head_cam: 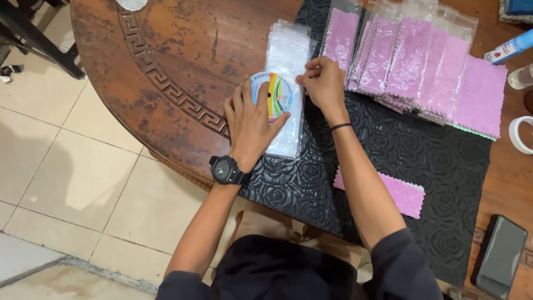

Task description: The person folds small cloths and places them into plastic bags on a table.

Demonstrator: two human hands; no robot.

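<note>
Tape roll: round, white rim, label face striped in several colours, lying flat on the stack of clear sleeves, directly under the left fingers.

Left hand: palm down, fingers spread flat, thumb out to the side, pressing roll and stack to the bench. Not gripping anything. Black watch on that wrist.

Right hand: fingers curled together, tips pinching at the roll's edge, just beside the left fingertips. Looks like it's picking at the tape end; the end itself is too small to confirm. Thin black band on the wrist.

To do this well, I'd say: keep the left palm flat so the roll can't spin or slide on the slick sleeves, and pull the end low and outward from the rim rather than up.

Counts:
- tape roll: 1
- sleeve stack: 1 pile, layers not countable
- bagged pink cloths: fanned beyond the right fingers, roughly 6 or 7 visible, overlap hides the rest
- loose pink cloth: 1, on the black embossed mat, beside the right forearm
- dark phone: 1, well off to the right
- blue and white tube: 1, far right edge
</note>
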